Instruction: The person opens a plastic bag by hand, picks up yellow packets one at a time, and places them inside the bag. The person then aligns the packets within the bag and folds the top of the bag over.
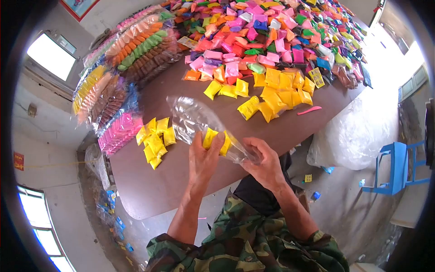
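Note:
A clear plastic bag (pixel 192 114) stretches between my hands above the table's near edge. Inside it, two yellow packets (pixel 225 144) show by my left thumb. My left hand (pixel 205 152) closes on the bag and the packets from the left. My right hand (pixel 263 158) grips the bag's other end, fingers curled around the film. To the left of my hands lies a small heap of yellow packets (pixel 154 141). Beyond my hands, a larger group of yellow packets (pixel 276 93) rests on the brown table (pixel 149 190).
A big pile of multicoloured packets (pixel 267 41) covers the table's far side. Stacked filled bags (pixel 136 54) stand at the left. A pink plastic knife-like tool (pixel 309 110) lies on the right. Beside the table are a large clear plastic sack (pixel 355 131) and a blue stool (pixel 392 167).

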A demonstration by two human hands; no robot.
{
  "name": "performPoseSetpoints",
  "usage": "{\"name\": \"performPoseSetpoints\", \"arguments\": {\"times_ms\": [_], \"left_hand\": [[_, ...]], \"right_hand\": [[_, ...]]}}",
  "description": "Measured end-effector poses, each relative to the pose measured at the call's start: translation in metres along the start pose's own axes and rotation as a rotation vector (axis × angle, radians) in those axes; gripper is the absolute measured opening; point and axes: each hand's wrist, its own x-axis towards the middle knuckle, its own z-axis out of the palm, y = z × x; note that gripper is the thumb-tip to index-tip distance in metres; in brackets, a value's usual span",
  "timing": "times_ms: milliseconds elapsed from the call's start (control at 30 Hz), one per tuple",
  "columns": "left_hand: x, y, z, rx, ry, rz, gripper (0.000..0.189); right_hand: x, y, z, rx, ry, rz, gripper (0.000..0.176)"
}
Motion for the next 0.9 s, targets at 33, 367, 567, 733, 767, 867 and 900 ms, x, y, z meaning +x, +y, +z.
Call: {"name": "performPoseSetpoints", "arguments": {"times_ms": [33, 367, 567, 733, 767, 867, 900], "left_hand": [[-0.003, -0.001, -0.003, 0.083, -0.029, -0.001, 0.045], [-0.034, -0.006, -0.032, 0.26, -0.112, 0.058, 0.039], [-0.036, -0.008, -0.012, -0.282, -0.047, -0.094, 0.03], [-0.037, -0.032, 0.002, -0.077, -0.073, -0.098, 0.03], [-0.04, -0.035, 0.002, -0.055, -0.096, -0.019, 0.031], [-0.052, -0.029, 0.0, 0.09, -0.114, 0.073, 0.033], [-0.056, -0.026, -0.001, 0.147, -0.113, 0.077, 0.032]], "right_hand": [[0.0, 0.004, 0.0, -0.014, 0.03, -0.007, 0.047], [-0.011, 0.017, 0.014, 0.031, 0.163, 0.014, 0.028], [-0.02, -0.003, 0.028, -0.134, 0.157, -0.336, 0.02], [-0.014, -0.004, 0.036, -0.251, 0.277, -0.453, 0.013], [-0.013, -0.002, 0.035, -0.258, 0.293, -0.45, 0.013], [-0.012, 0.001, 0.034, -0.175, 0.276, -0.446, 0.013], [-0.013, 0.002, 0.035, -0.18, 0.259, -0.45, 0.014]]}}
